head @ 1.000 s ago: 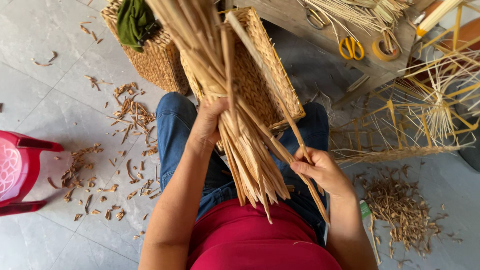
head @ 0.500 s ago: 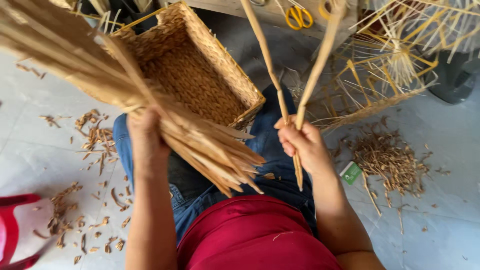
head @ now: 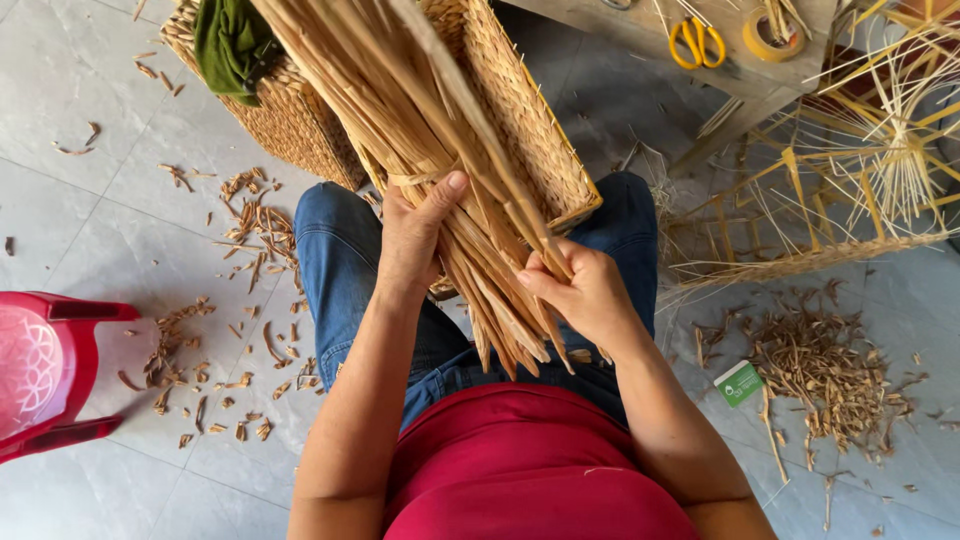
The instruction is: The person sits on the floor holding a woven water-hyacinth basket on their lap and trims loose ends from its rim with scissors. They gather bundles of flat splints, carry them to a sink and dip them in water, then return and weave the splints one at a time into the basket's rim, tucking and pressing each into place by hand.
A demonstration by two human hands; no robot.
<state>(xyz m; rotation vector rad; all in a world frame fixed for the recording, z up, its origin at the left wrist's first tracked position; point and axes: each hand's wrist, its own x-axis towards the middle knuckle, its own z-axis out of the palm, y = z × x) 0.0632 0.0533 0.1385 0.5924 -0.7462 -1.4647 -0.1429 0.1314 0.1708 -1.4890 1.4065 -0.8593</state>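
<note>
Left hand [head: 415, 235] is clenched around the bundle of dried straw strips [head: 400, 110], thumb up, at the tied band. Right hand [head: 580, 290] pinches 1 strip at the bundle's 4 o'clock side. The bundle lies across the lap, over a woven basket [head: 530, 140]. Yellow scissors [head: 697, 40] rest on the surface at 1 o'clock. Straw scraps [head: 820, 365] cover the floor at 3 o'clock.

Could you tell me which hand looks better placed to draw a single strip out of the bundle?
Probably the right hand: its fingertips already pinch at strips of the bundle, while the left hand is wrapped around it.
</note>
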